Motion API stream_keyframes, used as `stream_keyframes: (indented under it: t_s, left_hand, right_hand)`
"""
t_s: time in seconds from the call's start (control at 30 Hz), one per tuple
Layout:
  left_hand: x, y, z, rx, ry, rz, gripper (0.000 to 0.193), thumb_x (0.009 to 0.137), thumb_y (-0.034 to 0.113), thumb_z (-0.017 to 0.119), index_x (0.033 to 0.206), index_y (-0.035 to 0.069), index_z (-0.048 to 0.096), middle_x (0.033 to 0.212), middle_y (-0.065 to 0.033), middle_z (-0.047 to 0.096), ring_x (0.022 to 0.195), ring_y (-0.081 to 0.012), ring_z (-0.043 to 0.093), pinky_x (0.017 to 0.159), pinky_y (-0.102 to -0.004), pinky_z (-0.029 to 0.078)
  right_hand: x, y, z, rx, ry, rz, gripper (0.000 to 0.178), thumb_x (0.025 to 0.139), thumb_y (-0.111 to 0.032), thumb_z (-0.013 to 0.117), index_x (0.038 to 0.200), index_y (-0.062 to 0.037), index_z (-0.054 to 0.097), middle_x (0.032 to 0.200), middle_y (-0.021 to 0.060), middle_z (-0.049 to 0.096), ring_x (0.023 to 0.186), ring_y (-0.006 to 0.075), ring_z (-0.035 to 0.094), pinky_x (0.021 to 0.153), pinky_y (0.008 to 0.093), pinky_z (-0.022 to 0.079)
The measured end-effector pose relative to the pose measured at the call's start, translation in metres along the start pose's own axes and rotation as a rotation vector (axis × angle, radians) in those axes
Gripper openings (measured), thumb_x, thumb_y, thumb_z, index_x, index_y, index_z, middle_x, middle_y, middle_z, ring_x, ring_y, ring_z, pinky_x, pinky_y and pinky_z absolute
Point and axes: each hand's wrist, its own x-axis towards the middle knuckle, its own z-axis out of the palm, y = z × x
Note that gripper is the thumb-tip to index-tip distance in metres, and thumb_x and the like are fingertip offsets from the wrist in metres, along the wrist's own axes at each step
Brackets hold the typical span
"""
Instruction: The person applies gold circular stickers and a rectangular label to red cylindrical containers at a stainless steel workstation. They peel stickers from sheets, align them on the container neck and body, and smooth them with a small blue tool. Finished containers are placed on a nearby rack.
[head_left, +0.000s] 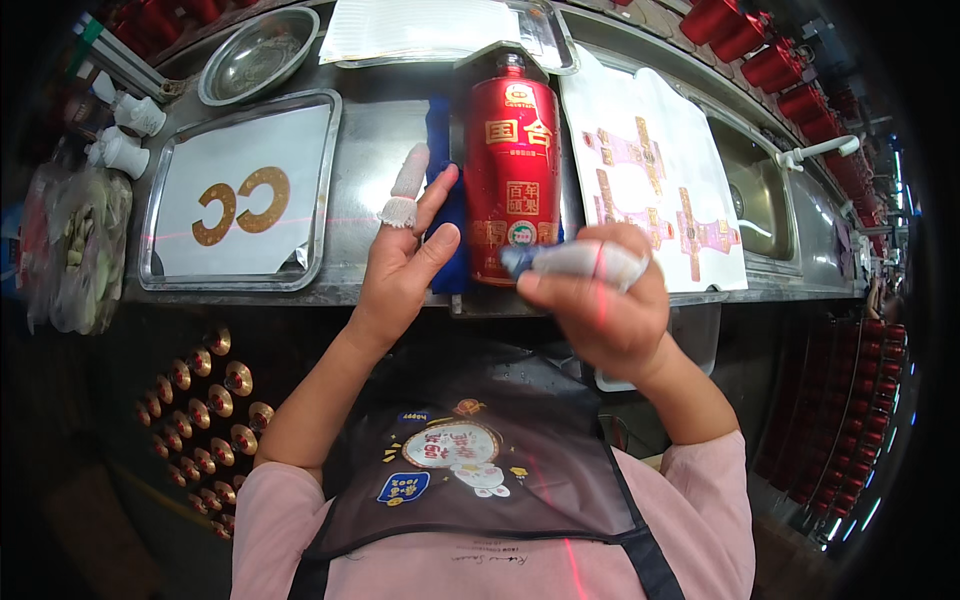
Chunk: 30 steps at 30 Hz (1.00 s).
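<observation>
From here I see the red bottle (pixel 512 170) standing lengthwise up the frame's upper centre, its lower end nearest the blurred right hand (pixel 625 315), bunched, any pinch unclear to me, while the left hand (pixel 393 275) sits loosely spread at its left.

Single view: head cam (L of pair), wide fisheye, looks down, near range, on hands (pixel 398 270) & surface (pixel 352 215).
</observation>
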Motion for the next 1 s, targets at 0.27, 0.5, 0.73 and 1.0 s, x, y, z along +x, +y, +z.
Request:
stream_keyframes:
  t_s: [0.27,0.5,0.73,1.0]
  left_hand:
    - [-0.013,0.021,-0.004,0.637,-0.176,0.218,0.109,0.077,0.022,0.081,0.162,0.005,0.015,0.168,-0.0214,0.013,0.156,-0.036,0.014,0.125,-0.0476,0.007]
    - [0.01,0.003,0.031,1.078,-0.107,0.351,0.104,0.07,0.036,0.089,0.154,0.011,0.033,0.163,-0.0255,0.021,0.149,-0.0426,0.028,0.123,-0.0574,0.01]
    - [0.014,-0.007,0.029,0.653,-0.031,0.362,0.132,0.07,0.014,0.091,0.161,0.001,-0.005,0.148,-0.0262,0.043,0.136,-0.0335,0.049,0.111,-0.0429,0.042]
    - [0.012,-0.003,0.021,0.859,-0.103,0.299,0.132,0.068,0.032,0.094,0.16,-0.002,0.005,0.159,-0.0235,0.032,0.149,-0.036,0.029,0.122,-0.0506,0.011]
  right_hand:
    - [0.026,0.022,0.0,0.255,-0.058,0.336,0.024,0.079,-0.002,0.08,0.101,-0.0037,0.071,0.088,0.0076,0.07,0.084,0.0169,0.068,0.075,0.0292,0.053]
    - [0.056,0.102,0.022,0.021,0.229,0.085,0.018,0.08,-0.004,0.078,0.097,-0.0046,0.07,0.087,0.0102,0.072,0.079,0.0239,0.069,0.075,0.0306,0.054]
    - [-0.054,-0.018,0.024,0.258,0.175,0.329,0.031,0.072,0.001,0.081,0.101,-0.0011,0.069,0.084,0.0136,0.07,0.069,0.026,0.068,0.062,0.0325,0.053]
    - [-0.033,0.003,0.026,0.431,0.494,1.034,0.017,0.09,-0.01,0.076,0.096,-0.0016,0.062,0.085,0.0031,0.066,0.078,0.0085,0.06,0.069,0.0246,0.049]
